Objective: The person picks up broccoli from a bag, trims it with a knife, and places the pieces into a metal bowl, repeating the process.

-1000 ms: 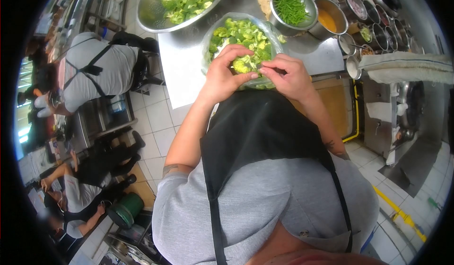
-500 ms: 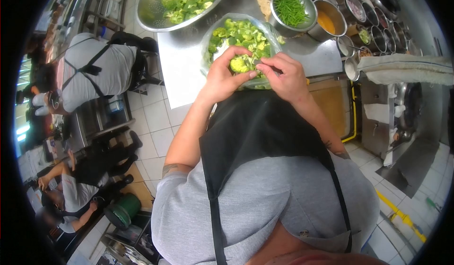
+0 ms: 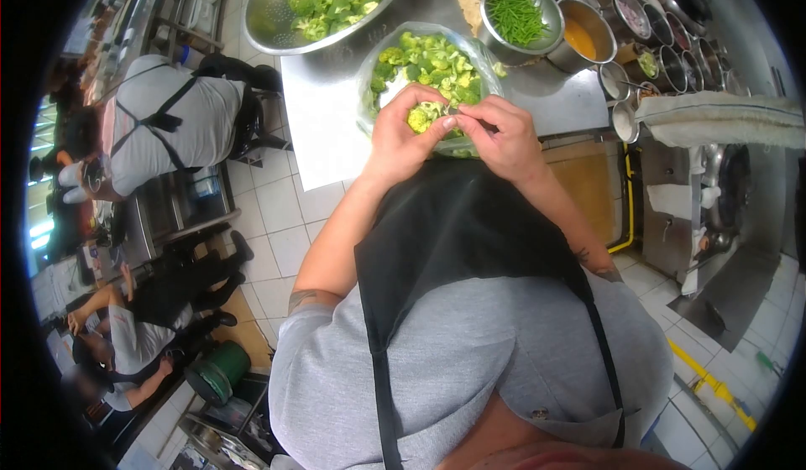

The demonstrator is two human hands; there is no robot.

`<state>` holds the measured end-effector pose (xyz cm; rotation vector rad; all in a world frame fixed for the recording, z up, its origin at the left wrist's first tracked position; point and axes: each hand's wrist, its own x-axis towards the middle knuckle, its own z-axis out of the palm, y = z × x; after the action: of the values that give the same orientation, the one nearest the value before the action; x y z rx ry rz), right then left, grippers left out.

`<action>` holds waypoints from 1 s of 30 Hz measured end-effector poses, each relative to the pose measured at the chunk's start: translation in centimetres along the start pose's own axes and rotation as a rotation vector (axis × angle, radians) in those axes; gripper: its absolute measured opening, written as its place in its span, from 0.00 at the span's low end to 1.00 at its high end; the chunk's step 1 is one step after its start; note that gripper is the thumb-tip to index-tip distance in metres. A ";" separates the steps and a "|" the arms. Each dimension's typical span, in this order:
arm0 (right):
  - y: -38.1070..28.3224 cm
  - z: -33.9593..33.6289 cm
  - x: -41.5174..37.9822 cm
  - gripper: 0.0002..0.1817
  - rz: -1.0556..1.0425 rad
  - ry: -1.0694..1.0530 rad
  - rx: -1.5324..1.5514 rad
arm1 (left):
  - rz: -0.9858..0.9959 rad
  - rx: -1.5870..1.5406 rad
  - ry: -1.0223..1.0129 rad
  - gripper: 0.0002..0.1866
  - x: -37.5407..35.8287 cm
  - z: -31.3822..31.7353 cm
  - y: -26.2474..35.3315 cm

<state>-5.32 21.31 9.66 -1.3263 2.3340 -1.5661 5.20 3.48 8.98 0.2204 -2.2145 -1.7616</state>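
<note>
At the desk (image 3: 336, 126) edge, both hands meet over the bag (image 3: 369, 75): left hand (image 3: 401, 138) fingers clamped on a floret (image 3: 421, 117), right hand (image 3: 502, 138) fingers pinched together beside it.

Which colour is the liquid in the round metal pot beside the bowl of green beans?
Orange, in the metal pot; the head view shows it.

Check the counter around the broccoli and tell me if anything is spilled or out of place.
One small thing: a stray green piece lies on the steel counter, outside the clear container of florets. Otherwise nothing stands out. The left hand holds a broccoli floret that the right hand works on.
</note>
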 end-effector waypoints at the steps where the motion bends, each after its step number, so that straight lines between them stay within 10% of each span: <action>1: -0.1 0.2 0.0 0.08 0.019 0.007 0.007 | -0.006 0.012 -0.001 0.18 0.1 -0.1 0.1; 8: 1.4 -0.3 0.5 0.10 0.230 0.115 -0.003 | 0.149 0.034 0.073 0.29 0.2 0.6 1.5; 11: 2.4 -0.2 0.1 0.11 0.412 -0.001 0.030 | -0.144 0.112 0.022 0.30 0.8 -0.6 -1.1; 12: 2.2 -0.2 0.1 0.11 0.412 -0.039 0.036 | -0.416 -0.239 0.002 0.29 1.1 -0.6 -1.3; 18: 1.3 0.2 0.0 0.12 0.273 -0.044 0.072 | -0.029 0.056 0.072 0.28 0.5 -0.4 -3.1; 21: 1.3 0.1 0.2 0.12 0.218 -0.059 0.046 | -0.137 -0.405 0.016 0.30 0.6 -0.2 -2.6; 30: 0.8 -1.0 0.4 0.09 0.090 -0.177 0.043 | -0.246 -0.131 -0.149 0.32 0.5 -1.7 -0.1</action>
<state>-6.54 21.91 9.67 -1.2741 2.2092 -1.4041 5.29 1.73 9.29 0.3567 -2.2419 -2.1081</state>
